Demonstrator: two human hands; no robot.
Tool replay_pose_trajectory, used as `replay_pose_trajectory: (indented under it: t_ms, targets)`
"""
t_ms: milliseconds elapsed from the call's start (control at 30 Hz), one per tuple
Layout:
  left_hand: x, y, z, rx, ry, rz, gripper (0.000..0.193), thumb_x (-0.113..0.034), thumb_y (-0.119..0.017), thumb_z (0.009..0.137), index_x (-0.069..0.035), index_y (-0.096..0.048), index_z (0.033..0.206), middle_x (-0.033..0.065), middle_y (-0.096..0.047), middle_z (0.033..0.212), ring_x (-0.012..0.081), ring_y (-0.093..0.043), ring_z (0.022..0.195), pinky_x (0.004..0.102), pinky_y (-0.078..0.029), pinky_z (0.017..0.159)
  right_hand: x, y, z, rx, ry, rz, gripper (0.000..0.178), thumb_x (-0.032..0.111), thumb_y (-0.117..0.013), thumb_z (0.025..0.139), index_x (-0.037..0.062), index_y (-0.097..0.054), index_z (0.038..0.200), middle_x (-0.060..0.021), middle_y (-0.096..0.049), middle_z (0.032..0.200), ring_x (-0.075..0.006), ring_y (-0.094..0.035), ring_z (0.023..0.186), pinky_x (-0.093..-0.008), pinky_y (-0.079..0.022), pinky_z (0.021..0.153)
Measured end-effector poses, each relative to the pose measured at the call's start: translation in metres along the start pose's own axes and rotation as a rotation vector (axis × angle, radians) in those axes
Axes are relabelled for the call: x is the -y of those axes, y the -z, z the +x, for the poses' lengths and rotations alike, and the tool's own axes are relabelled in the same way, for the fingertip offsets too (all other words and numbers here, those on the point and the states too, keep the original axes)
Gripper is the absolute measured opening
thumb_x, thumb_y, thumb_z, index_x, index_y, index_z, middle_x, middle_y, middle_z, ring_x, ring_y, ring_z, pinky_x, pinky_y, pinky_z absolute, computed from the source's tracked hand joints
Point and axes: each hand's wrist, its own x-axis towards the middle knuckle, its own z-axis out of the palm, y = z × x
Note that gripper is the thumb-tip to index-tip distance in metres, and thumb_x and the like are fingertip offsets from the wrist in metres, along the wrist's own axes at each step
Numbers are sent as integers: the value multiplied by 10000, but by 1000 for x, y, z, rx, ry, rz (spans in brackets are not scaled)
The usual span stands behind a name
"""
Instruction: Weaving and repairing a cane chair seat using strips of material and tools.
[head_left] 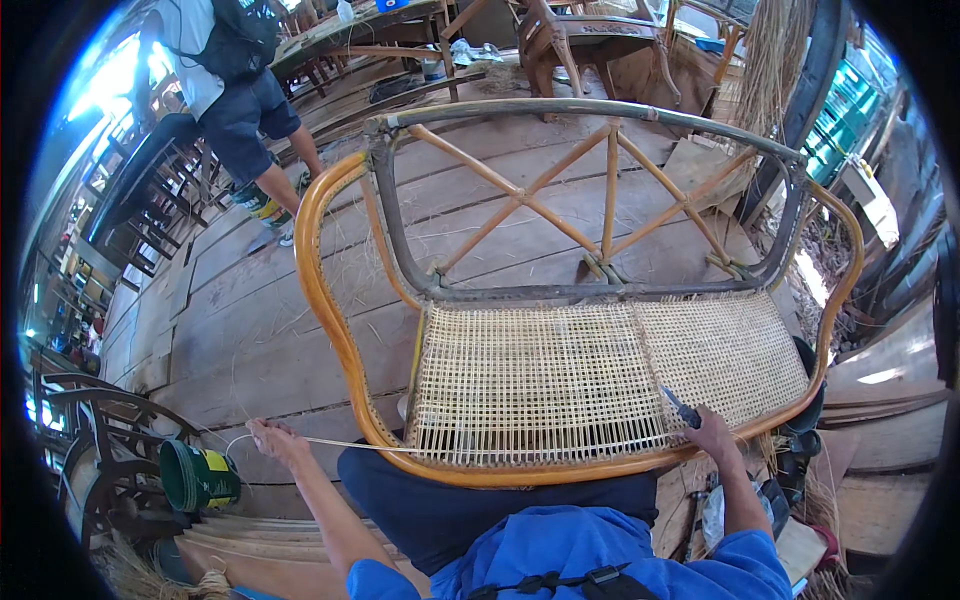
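A rattan bench [345, 330] stands in front of me, its woven cane seat [540, 370] lying over my lap. Toward the seat's front edge the weave is looser, with gaps between the strands. Out to the left, my left hand [280, 443] pinches a long pale cane strand [345, 443], which runs taut over the front rail into the weave. My right hand [712, 437] is closed around the dark handle of a small pointed tool [683, 408], its tip over the right part of the seat. Whether the tip is a blade or a spike cannot be made out.
A green bucket [198, 476] lies tipped at lower left beside dark chair frames [95, 430]. A person in shorts [245, 120] stands at far left. Carved wooden chair [590, 45] and hanging fibre strands [775, 60] are behind the bench. Boards [890, 440] lie at right.
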Motion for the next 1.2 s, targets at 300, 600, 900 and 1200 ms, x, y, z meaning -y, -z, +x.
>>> replay_pose_trajectory:
  t_ms: [300,600,900,1200]
  targets:
    - [-6,3,89,47,-41,-21,330,-434,-401,922,-158,-431,744,-30,-379,587,110,-336,477,266,-241,429,27,-5,3,73,18,-32,432,310,-741,671,17,-546,922,-223,-625,834,-382,-613,820,-433,-486,718]
    - [-31,18,150,1,-102,-4,309,-432,-489,883,-153,-443,759,-17,-406,642,112,-369,553,290,-267,462,30,-12,2,110,-18,-72,439,307,-725,682,18,-543,959,-222,-626,862,-391,-608,848,-444,-481,737]
    - [-56,51,208,414,-13,302,454,-381,-515,887,-53,-466,1198,96,-531,1096,259,-518,966,415,-438,837,7,-13,3,4,110,141,332,167,-703,684,-11,-533,907,-150,-568,746,-281,-563,703,-388,-448,646]
    - [-95,30,121,127,-32,344,282,-364,-494,890,-145,-450,718,-18,-332,557,115,-316,459,270,-207,420,20,-15,16,-13,144,68,261,130,-660,737,0,-524,918,-105,-484,699,-201,-472,627,-361,-418,592]
